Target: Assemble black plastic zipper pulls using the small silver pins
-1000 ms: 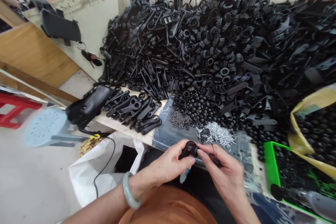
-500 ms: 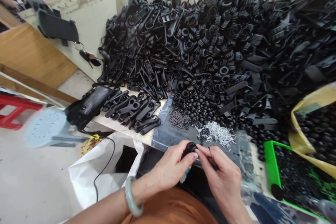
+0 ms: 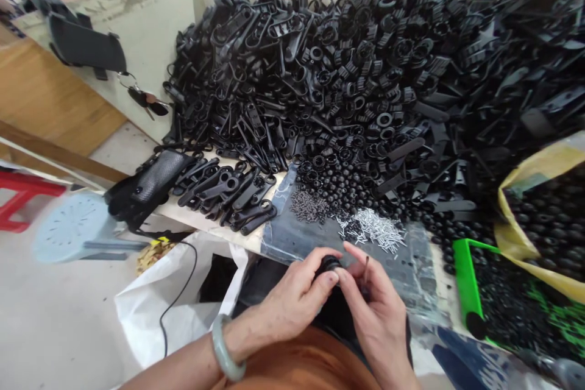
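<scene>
While both hands meet just off the bench (image 3: 192,220) near edge, left hand (image 3: 297,295) clamps thumb and forefinger on one small black round part (image 3: 328,264), glossy, knob-like (detail blurred). Right hand (image 3: 372,308) fingers closed on one thin pin (image 3: 366,267), thumb touching the part. One green bangle (image 3: 223,353); parts heap (image 3: 356,73) uncountable.

Two hands are working, left hand (image 3: 297,295) and right hand (image 3: 372,311), pinching one small black knob (image 3: 328,263) between them. One green bangle (image 3: 223,350) is riding the left wrist. Just above them, one heap of silver pins (image 3: 377,228) and one of dark screws (image 3: 308,207) are lying. To their right, one green tray (image 3: 460,280) and one yellow bag (image 3: 507,237) are sitting; lower left, one white bag (image 3: 150,311). Beyond, black parts (image 3: 365,73) are running way past counting.
</scene>
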A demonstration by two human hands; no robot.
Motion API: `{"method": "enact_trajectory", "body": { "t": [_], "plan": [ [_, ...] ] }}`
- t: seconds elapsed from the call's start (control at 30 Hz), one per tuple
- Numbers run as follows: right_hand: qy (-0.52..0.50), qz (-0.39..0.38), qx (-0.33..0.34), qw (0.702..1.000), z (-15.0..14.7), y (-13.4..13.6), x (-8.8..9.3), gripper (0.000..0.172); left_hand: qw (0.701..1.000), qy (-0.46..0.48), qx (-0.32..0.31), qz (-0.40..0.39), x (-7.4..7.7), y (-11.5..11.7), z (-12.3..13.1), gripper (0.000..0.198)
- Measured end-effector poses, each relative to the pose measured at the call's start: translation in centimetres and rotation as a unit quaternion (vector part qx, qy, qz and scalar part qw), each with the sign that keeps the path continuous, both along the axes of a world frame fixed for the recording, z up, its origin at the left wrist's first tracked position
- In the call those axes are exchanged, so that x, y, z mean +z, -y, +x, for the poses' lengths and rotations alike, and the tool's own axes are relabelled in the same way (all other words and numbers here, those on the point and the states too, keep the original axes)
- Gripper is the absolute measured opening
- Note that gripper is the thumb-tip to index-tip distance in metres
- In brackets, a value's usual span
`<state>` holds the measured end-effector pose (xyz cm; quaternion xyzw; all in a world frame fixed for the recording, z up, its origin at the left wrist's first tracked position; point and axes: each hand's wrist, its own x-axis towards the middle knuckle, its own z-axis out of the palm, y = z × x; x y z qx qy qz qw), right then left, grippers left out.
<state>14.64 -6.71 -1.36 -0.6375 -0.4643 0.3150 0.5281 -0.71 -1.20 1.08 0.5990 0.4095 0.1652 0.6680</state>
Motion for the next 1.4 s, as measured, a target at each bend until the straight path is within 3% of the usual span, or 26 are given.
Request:
{"method": "enact_trajectory", "body": {
  "t": [0.13, 0.3, 0.4, 0.5, 0.6, 0.67, 0.73, 0.9, 1.07, 1.27, 1.4],
  "plan": [
    [-0.129, -0.054, 0.026, 0.990, -0.1, 0.3, -0.5, 0.038, 0.999, 0.028, -0.025, -0.004, -0.3, 0.2, -0.7, 0.042],
    [-0.254, -0.111, 0.073, 0.958, -0.2, 0.3, -1.6, 0.049, 0.979, -0.090, -0.061, 0.174, -0.2, -0.1, -1.0, 0.036],
    [-0.222, -0.099, 0.049, 0.969, -0.4, -0.3, -1.7, 0.054, 0.956, -0.154, -0.045, 0.246, -0.6, 0.0, -0.9, 0.038],
    [-0.132, -0.076, 0.042, 0.988, -0.3, -1.2, -1.4, 0.049, 0.978, -0.115, 0.017, 0.173, -1.0, -0.1, -1.0, 0.044],
    [-0.058, -0.069, 0.091, 0.992, 0.3, -1.7, -1.0, 0.038, 0.999, -0.021, 0.047, -0.006, -1.0, -0.4, -1.2, 0.034],
    [-0.027, -0.062, 0.126, 0.990, 0.7, -1.8, -0.8, 0.033, 0.991, 0.045, 0.039, -0.117, -0.9, -0.6, -1.4, 0.030],
    [-0.004, -0.053, 0.148, 0.987, 0.9, -1.7, -0.7, 0.032, 0.982, 0.069, 0.035, -0.175, -0.8, -0.6, -1.7, 0.030],
    [0.084, -0.021, 0.177, 0.980, 1.1, -1.7, -0.7, 0.031, 0.990, -0.004, 0.005, -0.140, -1.0, -0.2, -1.9, 0.023],
    [0.127, -0.022, 0.189, 0.973, 1.4, -1.7, -0.8, 0.032, 0.986, -0.003, 0.003, -0.164, -0.9, 0.0, -1.2, 0.021],
    [0.125, -0.029, 0.133, 0.983, 2.6, -1.6, -1.0, 0.031, 0.976, 0.038, 0.053, -0.208, -0.7, -0.2, -1.0, 0.020],
    [0.091, -0.042, 0.144, 0.985, 2.6, -1.9, -1.1, 0.031, 0.971, 0.052, 0.057, -0.224, -0.4, -0.4, -1.1, 0.027]
  ]
}}
